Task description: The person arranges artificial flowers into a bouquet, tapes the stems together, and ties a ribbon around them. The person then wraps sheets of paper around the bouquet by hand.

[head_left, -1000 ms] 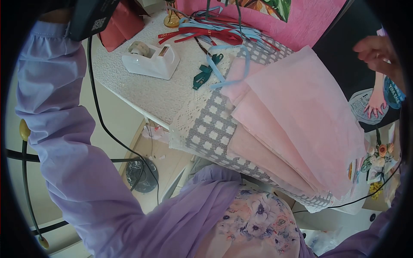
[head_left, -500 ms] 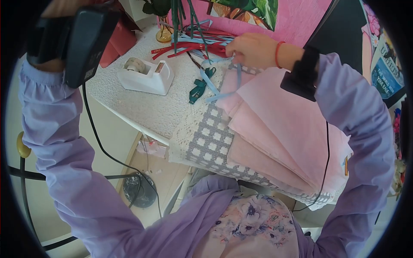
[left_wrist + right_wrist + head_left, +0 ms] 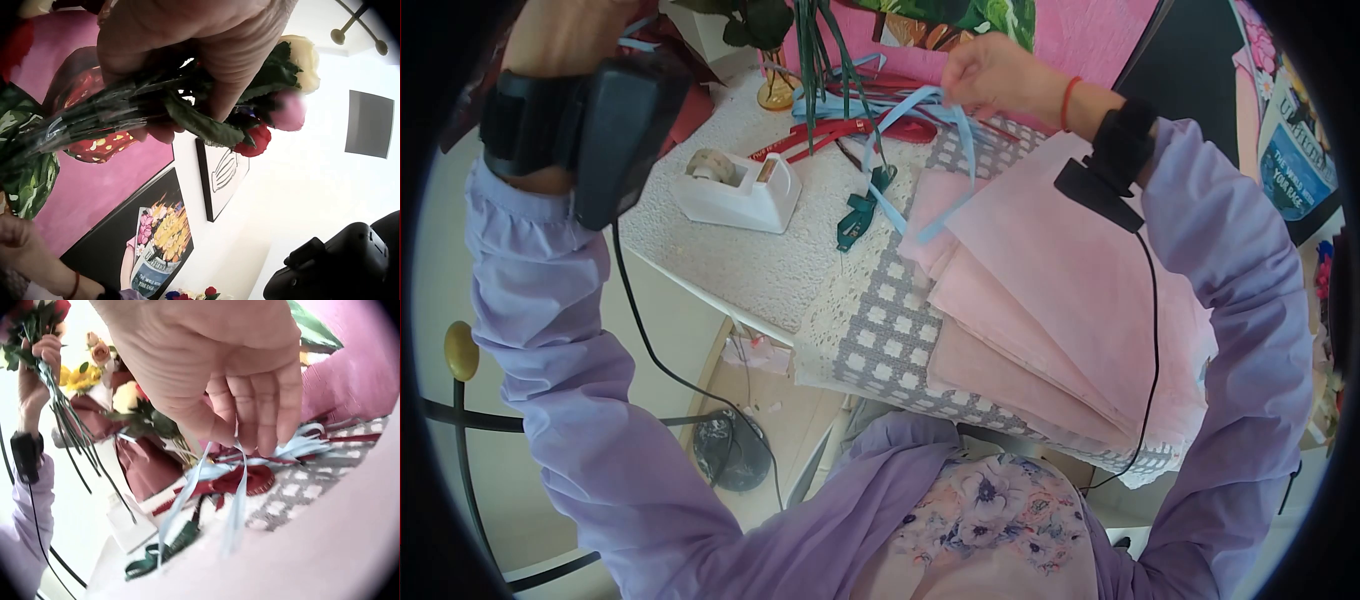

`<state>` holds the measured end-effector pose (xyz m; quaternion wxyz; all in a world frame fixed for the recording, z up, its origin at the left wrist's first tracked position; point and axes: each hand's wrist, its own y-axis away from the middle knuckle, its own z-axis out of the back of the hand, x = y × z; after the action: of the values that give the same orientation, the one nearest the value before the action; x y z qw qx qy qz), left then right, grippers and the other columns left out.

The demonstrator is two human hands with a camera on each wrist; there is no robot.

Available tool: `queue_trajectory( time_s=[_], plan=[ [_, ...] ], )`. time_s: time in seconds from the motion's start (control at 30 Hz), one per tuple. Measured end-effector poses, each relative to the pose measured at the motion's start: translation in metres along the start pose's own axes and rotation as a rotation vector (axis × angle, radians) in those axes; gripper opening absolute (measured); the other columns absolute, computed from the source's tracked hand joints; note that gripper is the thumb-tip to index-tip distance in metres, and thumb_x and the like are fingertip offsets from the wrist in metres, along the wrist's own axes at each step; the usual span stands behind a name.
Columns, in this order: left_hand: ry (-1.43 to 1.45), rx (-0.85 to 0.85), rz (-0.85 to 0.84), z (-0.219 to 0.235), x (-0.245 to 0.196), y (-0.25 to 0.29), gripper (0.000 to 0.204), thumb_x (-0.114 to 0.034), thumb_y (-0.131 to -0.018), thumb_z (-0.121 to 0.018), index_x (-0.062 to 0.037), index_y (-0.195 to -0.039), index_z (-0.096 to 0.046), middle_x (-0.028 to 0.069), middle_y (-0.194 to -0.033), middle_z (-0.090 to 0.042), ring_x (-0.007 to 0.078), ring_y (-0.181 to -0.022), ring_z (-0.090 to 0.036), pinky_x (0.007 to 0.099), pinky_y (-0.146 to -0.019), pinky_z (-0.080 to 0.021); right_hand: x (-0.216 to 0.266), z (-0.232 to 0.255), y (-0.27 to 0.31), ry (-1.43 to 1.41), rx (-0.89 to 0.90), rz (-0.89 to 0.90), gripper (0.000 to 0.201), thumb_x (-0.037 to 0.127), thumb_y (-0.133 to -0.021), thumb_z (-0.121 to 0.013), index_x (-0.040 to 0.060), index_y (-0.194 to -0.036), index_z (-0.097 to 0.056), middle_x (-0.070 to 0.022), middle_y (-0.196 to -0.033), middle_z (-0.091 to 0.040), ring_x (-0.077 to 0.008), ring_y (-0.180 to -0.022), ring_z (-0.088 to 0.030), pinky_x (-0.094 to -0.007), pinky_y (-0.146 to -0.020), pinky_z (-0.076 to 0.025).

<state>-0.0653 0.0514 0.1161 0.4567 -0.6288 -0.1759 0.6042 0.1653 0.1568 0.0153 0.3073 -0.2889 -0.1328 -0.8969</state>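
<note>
My left hand [image 3: 187, 44] grips a bunch of roses by its stems [image 3: 106, 119], just below the leaves. A red rose [image 3: 253, 141], a pink rose [image 3: 287, 111] and a cream rose [image 3: 303, 62] show past the hand. In the head view only the hanging green stems [image 3: 805, 75] and some leaves appear; the blooms are out of frame. Over the ribbon pile, my right hand [image 3: 1000, 75] pinches a light blue ribbon [image 3: 234, 515] between thumb and fingers. Both ends of that ribbon dangle above the table.
Red and blue ribbons [image 3: 865, 130] lie behind a white tape dispenser [image 3: 740, 195] and a green bow [image 3: 860, 220]. Pink wrapping sheets [image 3: 1060, 270] cover the checked cloth [image 3: 890, 320]. An amber glass vase [image 3: 776, 88] stands at the back, near a pink painting [image 3: 1080, 40].
My right hand has come in from the far right to the ribbons and lifted the light blue one. The stems under my left hand have swung further into the head view.
</note>
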Motion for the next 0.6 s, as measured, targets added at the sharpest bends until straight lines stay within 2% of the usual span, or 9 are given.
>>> queue_trajectory(
  time_s=[0.03,0.1,0.13,0.2,0.23,0.3,0.43,0.47,0.6],
  plan=[
    [0.054,-0.038,0.049,-0.003,-0.002,-0.001,0.029,-0.019,-0.086,-0.054,-0.0004,-0.109,-0.054,0.0099,-0.087,-0.063,0.0181,-0.078,-0.062,0.0293,-0.074,-0.051,0.005,0.009,0.002,-0.192,-0.059,0.034,0.008,0.009,-0.076,-0.061,0.0038,-0.074,-0.057,-0.0042,-0.073,-0.062,-0.0078,-0.062,-0.059,-0.0201,-0.055,-0.047],
    [0.225,-0.184,0.347,-0.006,-0.005,-0.008,0.024,-0.018,-0.086,-0.054,-0.0013,-0.104,-0.056,0.0074,-0.085,-0.062,0.0172,-0.076,-0.062,0.0290,-0.071,-0.051,0.019,0.034,0.012,-0.202,-0.121,0.072,0.006,0.008,-0.079,-0.059,0.0043,-0.079,-0.055,-0.0032,-0.074,-0.062,-0.0093,-0.066,-0.061,-0.0192,-0.058,-0.048],
    [0.225,-0.218,0.359,-0.012,-0.004,-0.006,0.021,-0.018,-0.086,-0.054,-0.0019,-0.099,-0.056,0.0060,-0.084,-0.062,0.0174,-0.074,-0.061,0.0297,-0.069,-0.051,0.029,0.044,0.019,-0.274,-0.200,0.086,0.006,0.007,-0.079,-0.059,0.0047,-0.080,-0.054,-0.0027,-0.074,-0.062,-0.0088,-0.065,-0.060,-0.0191,-0.058,-0.048],
    [0.318,0.133,0.347,-0.004,0.010,-0.016,0.034,-0.019,-0.088,-0.051,0.0029,-0.113,-0.050,0.0079,-0.096,-0.059,0.0166,-0.083,-0.059,0.0294,-0.078,-0.047,0.041,0.069,0.032,-0.340,-0.343,0.196,0.008,0.007,-0.078,-0.059,0.0047,-0.083,-0.054,-0.0016,-0.073,-0.061,-0.0075,-0.065,-0.058,-0.0200,-0.058,-0.047],
    [0.304,-0.073,0.354,-0.022,0.009,-0.015,0.030,-0.018,-0.087,-0.051,0.0028,-0.109,-0.053,0.0075,-0.090,-0.060,0.0163,-0.082,-0.059,0.0299,-0.076,-0.049,0.047,0.082,0.038,-0.319,-0.389,0.231,0.008,0.007,-0.078,-0.059,0.0047,-0.083,-0.054,-0.0016,-0.073,-0.061,-0.0075,-0.065,-0.058,-0.0200,-0.058,-0.047],
    [0.279,-0.130,0.388,-0.043,0.015,-0.021,0.026,-0.018,-0.086,-0.054,0.0021,-0.102,-0.058,0.0064,-0.082,-0.060,0.0154,-0.076,-0.060,0.0275,-0.069,-0.050,0.061,0.102,0.053,-0.239,-0.487,0.359,0.007,0.007,-0.079,-0.058,0.0043,-0.083,-0.054,-0.0014,-0.074,-0.061,-0.0074,-0.066,-0.058,-0.0196,-0.058,-0.045],
    [0.373,-0.114,0.354,-0.075,0.033,-0.032,0.027,-0.018,-0.085,-0.055,0.0015,-0.104,-0.057,0.0063,-0.083,-0.059,0.0166,-0.074,-0.060,0.0284,-0.068,-0.050,0.080,0.125,0.085,-0.111,-0.670,0.472,0.010,0.005,-0.074,-0.060,-0.0014,-0.080,-0.055,-0.0073,-0.071,-0.060,-0.0124,-0.064,-0.058,-0.0246,-0.058,-0.046],
    [0.439,-0.105,0.352,-0.082,0.034,-0.034,0.027,-0.017,-0.086,-0.054,0.0013,-0.105,-0.056,0.0061,-0.083,-0.059,0.0170,-0.074,-0.060,0.0291,-0.069,-0.051,0.079,0.131,0.089,-0.057,-0.669,0.464,0.010,0.008,-0.078,-0.057,0.0013,-0.086,-0.055,-0.0014,-0.075,-0.060,-0.0069,-0.067,-0.057,-0.0198,-0.060,-0.043],
    [0.491,0.006,0.271,-0.090,0.033,-0.053,0.025,-0.017,-0.087,-0.051,0.0006,-0.105,-0.054,0.0066,-0.084,-0.059,0.0179,-0.074,-0.060,0.0322,-0.072,-0.051,0.076,0.148,0.105,0.010,-0.694,0.521,0.009,0.008,-0.079,-0.057,0.0001,-0.083,-0.059,-0.0018,-0.070,-0.059,-0.0086,-0.063,-0.055,-0.0215,-0.056,-0.044]
  ],
)
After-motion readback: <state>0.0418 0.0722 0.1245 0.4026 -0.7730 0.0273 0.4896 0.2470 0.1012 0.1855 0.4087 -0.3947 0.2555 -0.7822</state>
